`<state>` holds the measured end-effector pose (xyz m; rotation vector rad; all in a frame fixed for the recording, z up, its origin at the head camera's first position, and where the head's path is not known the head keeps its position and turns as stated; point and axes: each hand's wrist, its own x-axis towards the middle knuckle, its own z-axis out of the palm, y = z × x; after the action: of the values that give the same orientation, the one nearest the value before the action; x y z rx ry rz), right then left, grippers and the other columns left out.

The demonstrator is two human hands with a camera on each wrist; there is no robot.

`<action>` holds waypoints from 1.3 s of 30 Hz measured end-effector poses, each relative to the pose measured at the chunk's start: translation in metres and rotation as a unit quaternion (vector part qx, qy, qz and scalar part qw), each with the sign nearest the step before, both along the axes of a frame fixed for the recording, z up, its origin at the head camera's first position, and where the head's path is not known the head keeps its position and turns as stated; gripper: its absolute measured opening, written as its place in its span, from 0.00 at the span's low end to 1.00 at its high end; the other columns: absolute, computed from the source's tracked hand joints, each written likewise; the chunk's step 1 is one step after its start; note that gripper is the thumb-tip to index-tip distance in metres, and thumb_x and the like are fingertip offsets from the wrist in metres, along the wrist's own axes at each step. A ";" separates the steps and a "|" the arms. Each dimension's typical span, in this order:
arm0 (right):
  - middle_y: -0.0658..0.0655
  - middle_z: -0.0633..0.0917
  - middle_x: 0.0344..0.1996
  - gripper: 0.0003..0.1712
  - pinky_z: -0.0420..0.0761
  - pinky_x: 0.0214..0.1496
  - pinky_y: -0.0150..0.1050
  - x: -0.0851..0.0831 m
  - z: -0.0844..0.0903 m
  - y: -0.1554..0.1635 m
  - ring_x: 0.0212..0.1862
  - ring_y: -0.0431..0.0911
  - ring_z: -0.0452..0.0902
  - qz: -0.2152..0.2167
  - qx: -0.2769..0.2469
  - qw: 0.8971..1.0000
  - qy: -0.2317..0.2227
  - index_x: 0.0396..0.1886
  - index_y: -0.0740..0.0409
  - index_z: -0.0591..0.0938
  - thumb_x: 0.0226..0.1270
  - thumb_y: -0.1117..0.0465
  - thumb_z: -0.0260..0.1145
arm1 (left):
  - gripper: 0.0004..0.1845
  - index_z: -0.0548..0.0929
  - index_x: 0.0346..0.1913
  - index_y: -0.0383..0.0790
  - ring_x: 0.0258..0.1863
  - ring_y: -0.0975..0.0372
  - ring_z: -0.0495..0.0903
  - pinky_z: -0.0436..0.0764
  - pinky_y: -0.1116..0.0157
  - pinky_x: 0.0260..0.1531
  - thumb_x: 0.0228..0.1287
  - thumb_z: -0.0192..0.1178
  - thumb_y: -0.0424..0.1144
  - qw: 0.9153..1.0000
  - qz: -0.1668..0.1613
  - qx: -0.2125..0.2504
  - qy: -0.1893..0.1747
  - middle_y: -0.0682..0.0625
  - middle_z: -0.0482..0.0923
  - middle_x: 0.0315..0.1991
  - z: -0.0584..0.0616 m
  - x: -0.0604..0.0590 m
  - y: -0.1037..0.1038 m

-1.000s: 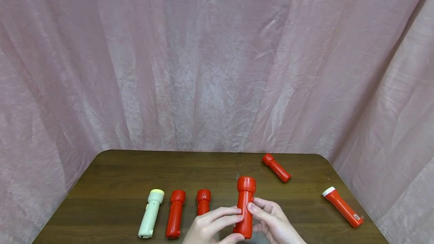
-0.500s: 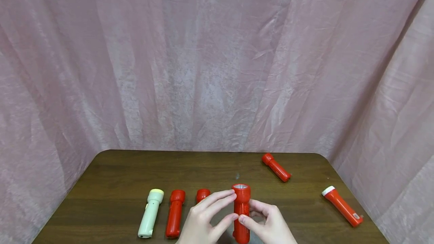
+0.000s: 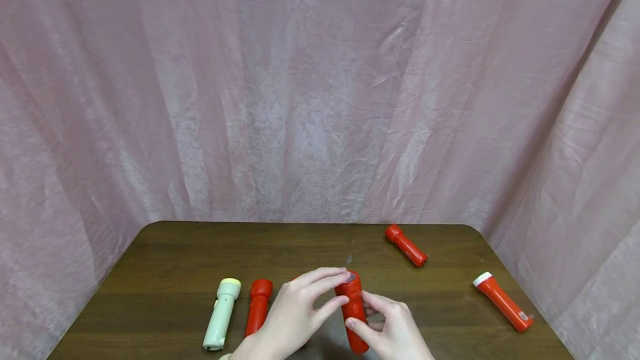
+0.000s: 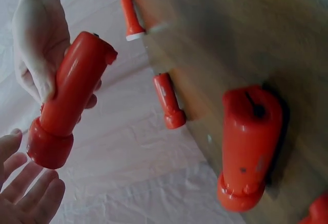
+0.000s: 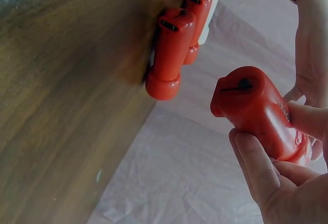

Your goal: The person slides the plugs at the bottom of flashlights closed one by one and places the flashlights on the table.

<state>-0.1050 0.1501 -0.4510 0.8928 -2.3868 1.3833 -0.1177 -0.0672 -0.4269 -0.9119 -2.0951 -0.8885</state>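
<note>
A red flashlight [image 3: 356,313] stands tilted near the front of the table, its lens end up toward the left hand. My right hand [image 3: 395,326] grips its body between thumb and fingers; in the right wrist view the tail of the flashlight [image 5: 251,101] shows a dark slot. My left hand [image 3: 305,307] has fairly straight fingers at the lens end, thumb beside the head. From the left wrist, the left fingers [image 4: 33,193] lie spread right by the flashlight's head [image 4: 50,144]. Behind the left hand, another red flashlight [image 5: 174,44] is mostly hidden in the head view.
A pale green flashlight [image 3: 222,315] and a red one [image 3: 258,307] lie at left on the brown wooden table [image 3: 165,271]. Farther back lies a small red flashlight [image 3: 407,247]; at right is a red one with a white head [image 3: 504,301]. A pink curtain [image 3: 320,99] hangs behind.
The held flashlight has turned and tilted so its lens end shows, and shifted slightly left. My left hand has moved from its lower body up to the lens end, covering more of the flashlight behind.
</note>
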 end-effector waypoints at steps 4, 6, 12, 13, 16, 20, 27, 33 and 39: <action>0.57 0.93 0.39 0.20 0.87 0.33 0.24 -0.002 0.001 -0.002 0.39 0.29 0.85 -0.019 0.020 0.999 0.022 0.56 0.64 0.86 0.66 0.62 0.77 | 0.20 0.91 0.54 0.50 0.47 0.64 0.92 0.88 0.72 0.48 0.56 0.79 0.38 1.000 -0.003 -0.022 -0.002 0.56 0.92 0.50 0.003 -0.009 -0.003; 0.57 0.93 0.40 0.21 0.86 0.33 0.22 -0.003 0.002 -0.002 0.38 0.30 0.86 -0.026 0.028 0.999 0.021 0.56 0.64 0.86 0.67 0.61 0.77 | 0.20 0.91 0.53 0.50 0.46 0.65 0.92 0.88 0.72 0.47 0.56 0.79 0.38 0.999 -0.007 -0.034 -0.007 0.56 0.92 0.49 0.005 -0.013 -0.004; 0.56 0.93 0.41 0.20 0.86 0.34 0.22 -0.008 0.005 -0.005 0.37 0.34 0.88 -0.037 0.047 0.998 0.022 0.55 0.64 0.87 0.67 0.59 0.76 | 0.19 0.91 0.53 0.48 0.43 0.65 0.92 0.88 0.73 0.44 0.57 0.79 0.36 0.997 -0.017 -0.076 -0.018 0.56 0.92 0.47 0.011 -0.022 -0.008; 0.55 0.93 0.40 0.19 0.87 0.34 0.23 -0.009 0.005 -0.005 0.36 0.34 0.88 -0.040 0.051 0.998 0.021 0.54 0.63 0.87 0.67 0.60 0.77 | 0.19 0.91 0.53 0.47 0.43 0.65 0.92 0.88 0.73 0.43 0.57 0.79 0.36 0.996 -0.017 -0.083 -0.021 0.55 0.92 0.47 0.011 -0.023 -0.009; 0.54 0.94 0.39 0.19 0.88 0.35 0.25 -0.011 0.006 -0.007 0.35 0.34 0.89 -0.052 0.059 0.997 0.003 0.53 0.62 0.88 0.66 0.59 0.77 | 0.19 0.91 0.53 0.47 0.42 0.65 0.92 0.88 0.73 0.43 0.58 0.78 0.36 0.994 -0.020 -0.097 -0.046 0.56 0.92 0.47 0.011 -0.029 -0.010; 0.53 0.94 0.38 0.20 0.88 0.35 0.27 -0.016 0.006 -0.010 0.33 0.34 0.90 -0.061 0.064 0.994 -0.061 0.53 0.59 0.88 0.65 0.55 0.78 | 0.18 0.91 0.54 0.46 0.44 0.65 0.91 0.88 0.72 0.44 0.61 0.76 0.38 0.988 -0.032 -0.107 -0.102 0.56 0.92 0.46 0.008 -0.037 -0.014; 0.49 0.94 0.35 0.16 0.83 0.33 0.27 -0.025 0.003 -0.015 0.31 0.31 0.87 -0.094 0.106 0.985 -0.095 0.48 0.52 0.90 0.63 0.52 0.79 | 0.16 0.91 0.53 0.43 0.43 0.66 0.89 0.88 0.70 0.45 0.63 0.75 0.39 0.976 -0.047 -0.139 -0.160 0.54 0.92 0.44 0.002 -0.055 -0.016; 0.46 0.92 0.26 0.13 0.77 0.28 0.26 -0.033 -0.001 -0.019 0.25 0.26 0.79 -0.110 0.133 0.980 -0.095 0.42 0.53 0.90 0.61 0.53 0.80 | 0.15 0.91 0.53 0.43 0.44 0.66 0.89 0.87 0.68 0.48 0.64 0.75 0.39 0.960 -0.045 -0.172 -0.216 0.54 0.92 0.45 0.001 -0.069 -0.015; 0.45 0.87 0.17 0.08 0.71 0.22 0.27 -0.042 -0.006 -0.021 0.19 0.26 0.72 -0.100 0.153 0.979 -0.094 0.31 0.51 0.88 0.62 0.54 0.78 | 0.15 0.91 0.53 0.42 0.44 0.66 0.90 0.87 0.68 0.48 0.64 0.75 0.37 0.949 -0.045 -0.212 -0.230 0.53 0.93 0.45 -0.006 -0.083 -0.011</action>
<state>-0.1465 0.1289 -0.4572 0.5845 -2.7980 1.0854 -0.2003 -0.0785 -0.4330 -1.1032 -2.7387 -0.7602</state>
